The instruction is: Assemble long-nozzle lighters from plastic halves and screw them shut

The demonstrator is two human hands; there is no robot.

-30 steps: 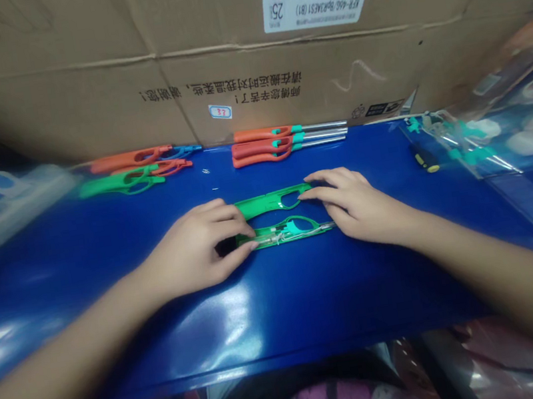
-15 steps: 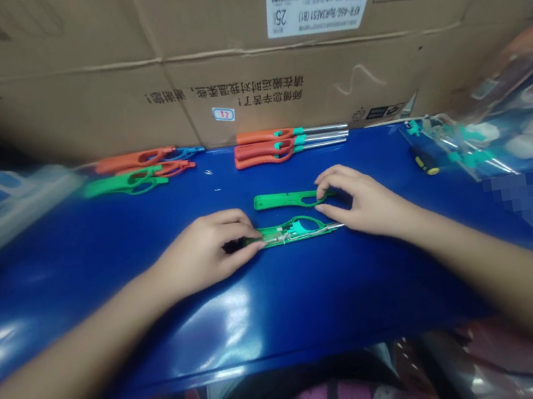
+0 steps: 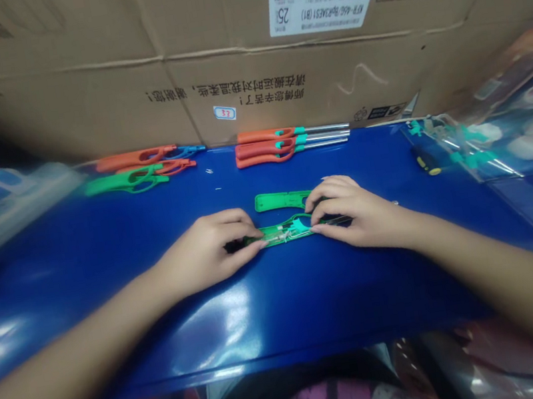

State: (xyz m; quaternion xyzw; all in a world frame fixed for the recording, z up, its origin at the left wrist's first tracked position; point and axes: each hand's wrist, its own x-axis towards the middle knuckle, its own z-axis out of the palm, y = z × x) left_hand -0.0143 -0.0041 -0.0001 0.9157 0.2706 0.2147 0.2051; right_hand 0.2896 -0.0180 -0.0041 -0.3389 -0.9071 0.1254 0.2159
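Observation:
A green lighter half-shell (image 3: 278, 230) lies on the blue table, its inner parts and a teal trigger (image 3: 299, 224) exposed. My left hand (image 3: 217, 244) is closed on the shell's left end, thumb and fingers pinching it. At the shell's right part my right hand (image 3: 349, 210) has its thumb and forefinger closed around the trigger area and the metal tube. A second green half-shell (image 3: 277, 201) lies just behind, its right end hidden by my right hand's fingers.
Finished-looking orange lighters (image 3: 263, 148) with metal tubes lie by the cardboard box (image 3: 104, 104). Orange, blue and green handle shells (image 3: 134, 179) lie at the back left. On the right are teal triggers (image 3: 475, 157) with metal tubes and a black-yellow screwdriver (image 3: 426, 162). A whitish tray (image 3: 38, 195) stands left.
My right hand has moved left and slightly down, from the rear half-shell's right end onto the front lighter half's right part. My left hand keeps its hold.

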